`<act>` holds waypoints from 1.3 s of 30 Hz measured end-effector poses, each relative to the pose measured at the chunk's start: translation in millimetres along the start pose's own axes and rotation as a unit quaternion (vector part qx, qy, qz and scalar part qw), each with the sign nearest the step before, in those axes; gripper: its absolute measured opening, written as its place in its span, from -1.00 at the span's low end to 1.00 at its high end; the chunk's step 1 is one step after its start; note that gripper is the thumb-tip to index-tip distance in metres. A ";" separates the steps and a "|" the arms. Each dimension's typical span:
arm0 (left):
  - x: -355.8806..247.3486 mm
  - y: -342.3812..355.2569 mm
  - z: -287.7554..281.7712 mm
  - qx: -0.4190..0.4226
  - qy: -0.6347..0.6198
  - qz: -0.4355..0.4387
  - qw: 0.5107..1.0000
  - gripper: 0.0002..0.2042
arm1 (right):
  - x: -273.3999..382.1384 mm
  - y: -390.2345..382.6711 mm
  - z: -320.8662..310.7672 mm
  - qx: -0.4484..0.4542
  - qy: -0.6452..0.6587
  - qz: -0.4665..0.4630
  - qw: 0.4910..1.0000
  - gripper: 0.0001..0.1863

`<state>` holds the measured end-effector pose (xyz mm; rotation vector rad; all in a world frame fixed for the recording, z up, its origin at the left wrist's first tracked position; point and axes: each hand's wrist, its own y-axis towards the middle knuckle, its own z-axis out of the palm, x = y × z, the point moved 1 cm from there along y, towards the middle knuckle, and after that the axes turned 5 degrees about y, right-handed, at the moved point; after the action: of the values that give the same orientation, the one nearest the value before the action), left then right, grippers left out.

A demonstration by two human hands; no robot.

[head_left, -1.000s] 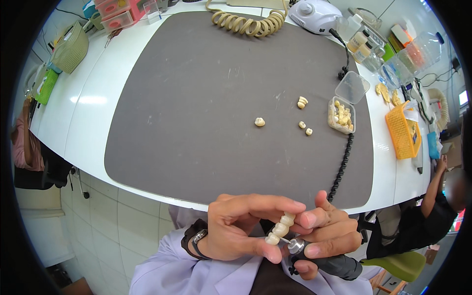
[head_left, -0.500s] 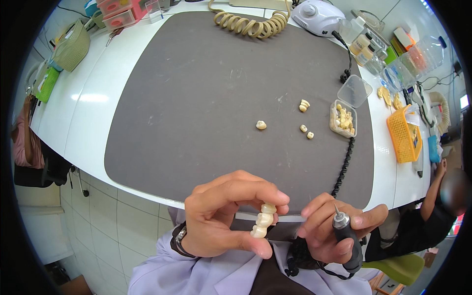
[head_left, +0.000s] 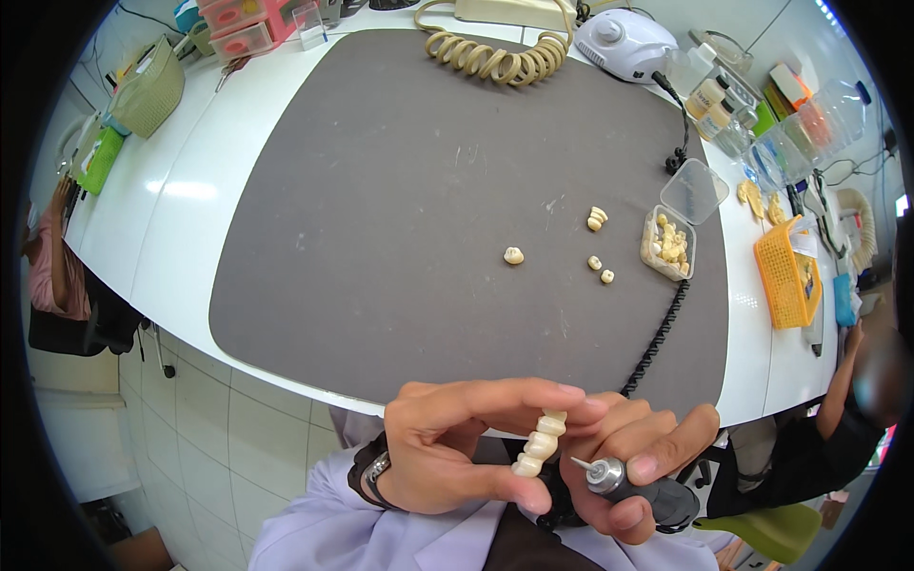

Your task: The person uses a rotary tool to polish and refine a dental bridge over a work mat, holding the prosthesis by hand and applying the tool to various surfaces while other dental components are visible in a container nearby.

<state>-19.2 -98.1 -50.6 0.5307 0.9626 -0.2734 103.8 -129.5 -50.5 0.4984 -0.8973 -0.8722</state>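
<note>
A cream-coloured dental bridge of several joined teeth is pinched between the thumb and fingers of my left hand. My right hand grips a dark rotary handpiece with a metal collar. The thin bur at its tip points left toward the bridge, with a gap between them. The fingers of both hands meet or overlap just above the tool. On the grey mat beyond lie a single tooth crown, two smaller crowns and a short joined piece of teeth.
A clear lidded box of tooth pieces stands open on the mat's right, beside a black coiled cord. An orange basket, bottles and a white control unit line the right side. Other people sit at both sides.
My right hand has moved left to meet my left hand, and the handpiece has swung from upward to pointing left at the bridge. My left hand has shifted slightly right and down.
</note>
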 end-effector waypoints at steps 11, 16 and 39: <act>0.3 0.1 -1.8 -0.001 -0.008 -0.002 1.000 -0.32 | 13.4 10.5 -10.3 0.083 -0.007 0.127 0.988 -0.66; -2.0 2.7 -0.2 0.003 0.004 0.005 1.000 -0.30 | 25.4 17.8 -16.6 0.102 0.019 0.227 0.968 -0.68; -4.2 9.2 -1.5 -0.002 0.043 -0.024 0.999 -0.34 | 24.9 11.8 -21.1 0.082 0.010 0.242 0.967 -0.68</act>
<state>-18.4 -89.5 -45.0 0.5199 1.0605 -0.2926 134.7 -142.8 -42.3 0.4029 -1.0209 -0.3497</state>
